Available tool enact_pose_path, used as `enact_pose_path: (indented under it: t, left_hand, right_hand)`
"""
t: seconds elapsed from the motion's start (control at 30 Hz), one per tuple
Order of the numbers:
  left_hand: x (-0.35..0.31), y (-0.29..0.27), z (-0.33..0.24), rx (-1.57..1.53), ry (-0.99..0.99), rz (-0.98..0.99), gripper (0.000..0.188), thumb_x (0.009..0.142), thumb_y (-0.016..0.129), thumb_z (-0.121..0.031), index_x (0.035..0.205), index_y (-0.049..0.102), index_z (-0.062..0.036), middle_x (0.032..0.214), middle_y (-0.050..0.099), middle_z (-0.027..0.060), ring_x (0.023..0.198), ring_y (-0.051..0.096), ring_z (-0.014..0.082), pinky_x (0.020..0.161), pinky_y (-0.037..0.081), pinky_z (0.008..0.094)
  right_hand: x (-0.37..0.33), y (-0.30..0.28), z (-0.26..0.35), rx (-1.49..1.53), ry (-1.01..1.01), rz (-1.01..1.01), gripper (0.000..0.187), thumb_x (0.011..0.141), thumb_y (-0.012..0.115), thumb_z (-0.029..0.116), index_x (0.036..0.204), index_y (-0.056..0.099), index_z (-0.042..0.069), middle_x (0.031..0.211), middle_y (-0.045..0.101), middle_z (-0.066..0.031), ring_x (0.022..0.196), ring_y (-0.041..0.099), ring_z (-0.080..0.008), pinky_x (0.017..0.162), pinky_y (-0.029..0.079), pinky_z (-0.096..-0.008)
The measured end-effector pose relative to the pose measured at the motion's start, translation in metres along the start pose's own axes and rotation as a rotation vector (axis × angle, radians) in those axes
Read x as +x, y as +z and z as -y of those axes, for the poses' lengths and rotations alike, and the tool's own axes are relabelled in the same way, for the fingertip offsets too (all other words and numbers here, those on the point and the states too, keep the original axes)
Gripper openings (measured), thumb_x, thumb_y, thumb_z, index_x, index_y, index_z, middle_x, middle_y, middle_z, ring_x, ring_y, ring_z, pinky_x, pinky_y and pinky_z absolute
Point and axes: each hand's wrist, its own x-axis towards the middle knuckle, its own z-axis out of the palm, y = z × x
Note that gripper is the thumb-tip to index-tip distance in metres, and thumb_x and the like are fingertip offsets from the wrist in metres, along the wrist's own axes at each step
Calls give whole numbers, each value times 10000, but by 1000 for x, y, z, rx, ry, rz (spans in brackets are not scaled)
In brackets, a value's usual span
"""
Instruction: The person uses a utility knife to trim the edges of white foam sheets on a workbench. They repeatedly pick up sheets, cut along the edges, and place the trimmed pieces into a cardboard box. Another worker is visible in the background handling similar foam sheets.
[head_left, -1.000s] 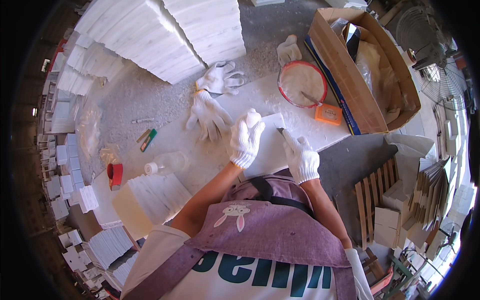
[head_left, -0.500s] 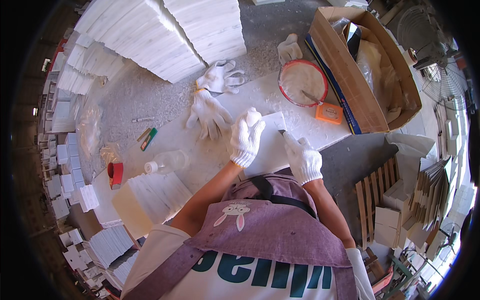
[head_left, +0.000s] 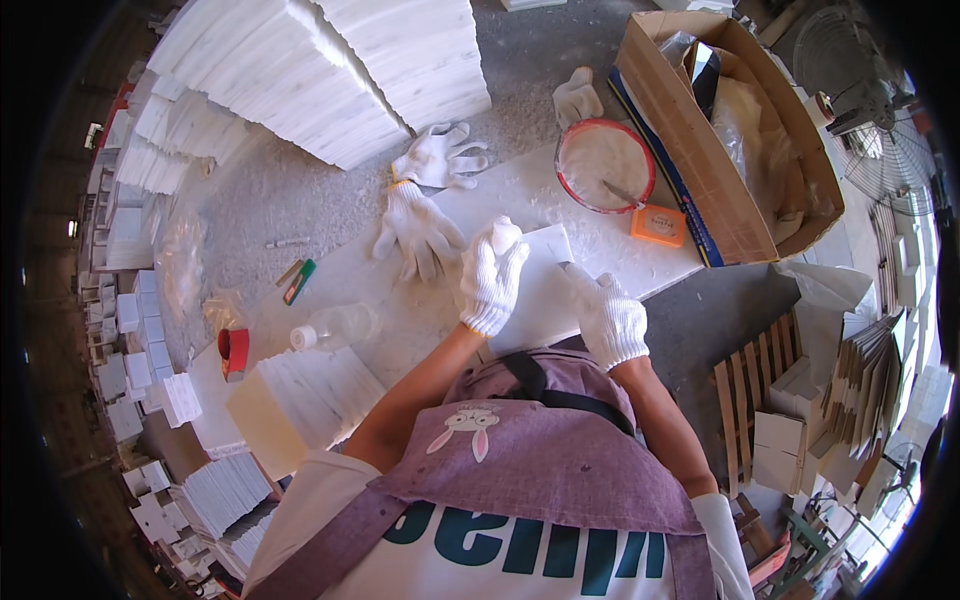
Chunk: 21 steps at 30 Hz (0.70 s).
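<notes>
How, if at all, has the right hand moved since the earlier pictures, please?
Yes, slightly: judged against the red-rimmed bowl, which looks unmoved, the right hand now sits a little farther to the right.

Two loose gloves (head_left: pixel 418 230) (floppy ones) are in the way beyond your left hand (head_left: pixel 492 278); you have room between your right hand (head_left: pixel 608 318) and the red-rimmed bowl (head_left: pixel 600 158).

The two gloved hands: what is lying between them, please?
In the head view, a white slab lies between the left hand and the right hand.
</notes>
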Motion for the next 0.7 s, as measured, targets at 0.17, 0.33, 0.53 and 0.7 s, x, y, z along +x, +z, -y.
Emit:
enact_pose_path:
  t: [0.17, 0.33, 0.53, 0.7]
  left_hand:
    - [1, 3, -7, -98, -63, 0, 392, 850, 758, -92, 1203, 604, -19, 1018, 687, 107, 904, 669, 221, 800, 534, 331]
    - [0, 1, -4, -49, -64, 4, 397, 848, 758, -74, 1207, 600, -17, 1016, 688, 104, 906, 663, 206, 799, 536, 320]
    - [1, 3, -9, -151, -82, -4, 388, 859, 752, -103, 1208, 604, -22, 1021, 688, 107, 916, 664, 227, 832, 523, 339]
    - [-4, 4, 1, -45, -93, 0, 366, 861, 748, -113, 1192, 617, -25, 1053, 684, 116, 948, 661, 250, 860, 515, 356]
  right_hand:
    - [13, 5, 6, -7, 73, 53, 383, 964, 509, 230, 1343, 562, 239, 927, 606, -199, 758, 652, -405, 662, 532, -486]
    - [1, -2, 10, -67, 67, 127, 367, 962, 511, 230, 1325, 562, 226, 918, 610, -196, 731, 654, -400, 632, 533, -486]
    - [8, 4, -1, 31, 20, -25, 356, 956, 515, 225, 1309, 557, 225, 902, 610, -196, 702, 656, -397, 592, 535, -484]
    - [12, -1, 10, -59, 99, 136, 383, 951, 512, 212, 1331, 563, 226, 932, 613, -197, 767, 649, -406, 655, 529, -479]
